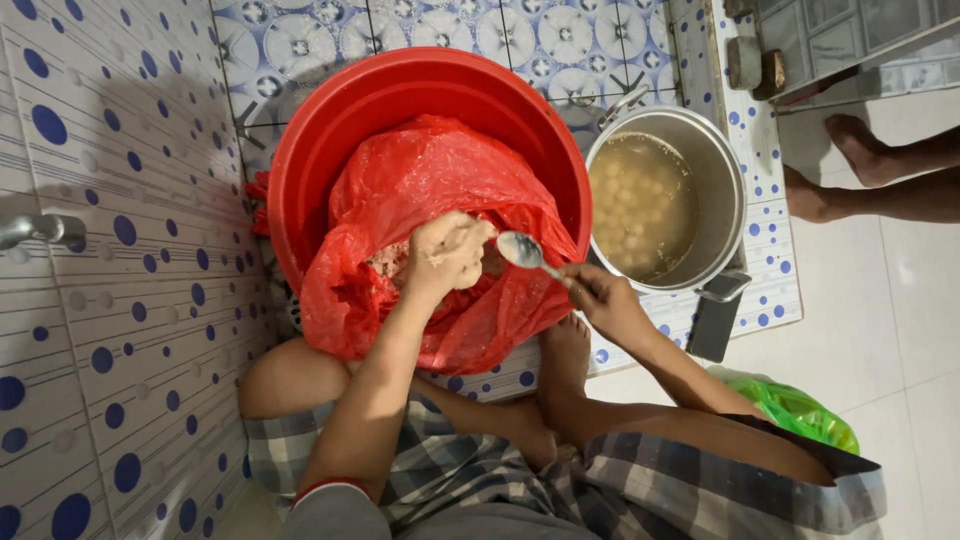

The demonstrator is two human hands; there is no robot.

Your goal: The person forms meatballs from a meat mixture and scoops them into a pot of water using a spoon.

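My left hand [447, 255] is closed around a lump of pale paste over a red plastic bag [420, 190] that lines a big red basin [340, 120]. More of the pinkish paste [385, 262] lies in the bag just left of that hand. My right hand [600, 297] holds a metal spoon [523, 250] by its handle, with the bowl close to the paste in my left hand. To the right stands a metal pot [720, 170] of cloudy liquid with several pale balls [640, 205] in it.
A tiled wall with blue dots fills the left, with a metal tap [35, 230] on it. Another person's bare feet [850, 165] stand at the upper right. A green plastic bag [800, 410] lies on the floor by my right knee.
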